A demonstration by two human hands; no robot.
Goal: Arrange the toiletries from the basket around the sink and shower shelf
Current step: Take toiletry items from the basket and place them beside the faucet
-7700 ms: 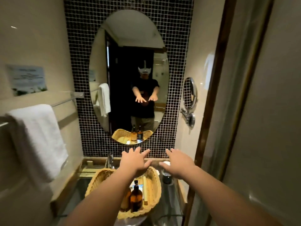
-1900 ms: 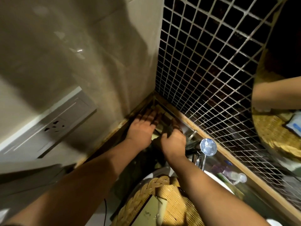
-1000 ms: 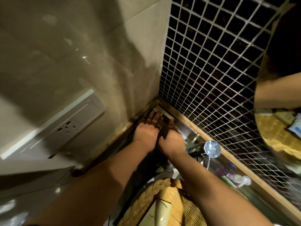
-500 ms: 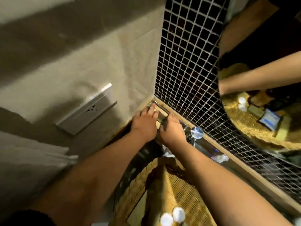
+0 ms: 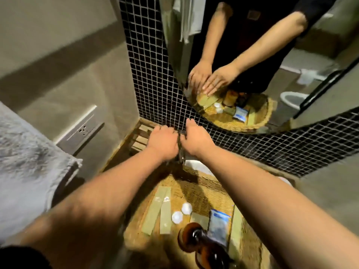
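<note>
Toiletries [image 5: 155, 212] are lying in the wicker basket [image 5: 194, 188], which is sitting over the white sink [image 5: 196, 167] at the bottom of the view. Inside it, long flat green packets are lying side by side on the left. Two white round caps [image 5: 186, 208] are lying just beside them, a blue and white sachet [image 5: 219, 220] is lying to their right, and brown bottles [image 5: 196, 243] are standing at the near edge.

Both arms are reaching over the basket to the back corner of the table. The left hand [image 5: 163, 142] and the right hand [image 5: 196, 138] are lying close together, palms down. The mirror [image 5: 252, 45] is showing them with straight fingers, flat and partly overlapping, and gripping nothing. The left hand is resting above the wooden slats [image 5: 139, 136] in the corner; I cannot tell if it is touching them. A dark narrow thing [image 5: 181, 152] is showing between the two wrists, too blurred to name.

A grey towel [image 5: 23, 162] is hanging on the left, near a wall socket [image 5: 81, 131]. The dark tiled wall [image 5: 151, 74] is standing behind the hands.
</note>
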